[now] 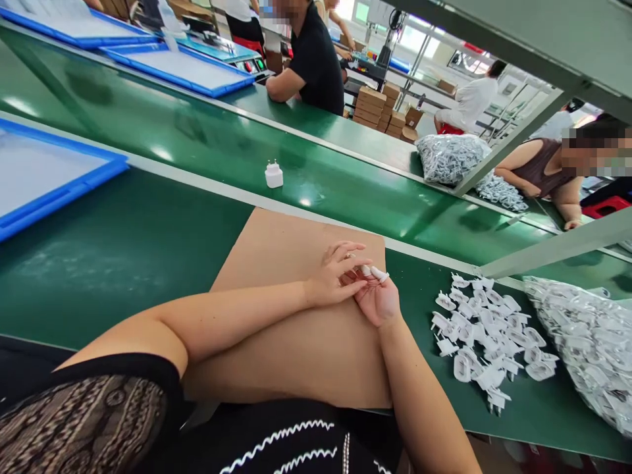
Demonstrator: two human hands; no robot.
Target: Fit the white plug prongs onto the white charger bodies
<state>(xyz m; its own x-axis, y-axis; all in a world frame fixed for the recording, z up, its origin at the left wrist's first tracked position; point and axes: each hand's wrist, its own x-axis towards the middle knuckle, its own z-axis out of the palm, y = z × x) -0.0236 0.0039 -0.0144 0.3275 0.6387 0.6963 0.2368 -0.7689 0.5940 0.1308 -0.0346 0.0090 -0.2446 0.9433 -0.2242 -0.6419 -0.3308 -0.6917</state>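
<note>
Both my hands meet over a brown cardboard sheet [276, 263] on the green bench. My left hand [336, 273] lies partly over my right hand [378, 299], its fingers bent and pinching at the right hand's fingertips. White finger cots cover the tips of the right hand's fingers, which curl upward. Whether either hand holds a small part is hidden by the overlapping fingers. A pile of several small white plastic plug parts [488, 342] lies to the right of my hands. One assembled white charger plug [273, 174] stands alone on the green conveyor belt beyond the cardboard.
A clear bag of white parts [587, 349] sits at the far right. Blue-rimmed trays [54, 174] lie at left and further back [182, 69]. Other people work across the belt, beside a bag of white parts [451, 158] and cardboard boxes [375, 108]. Grey frame bars [557, 247] cross at right.
</note>
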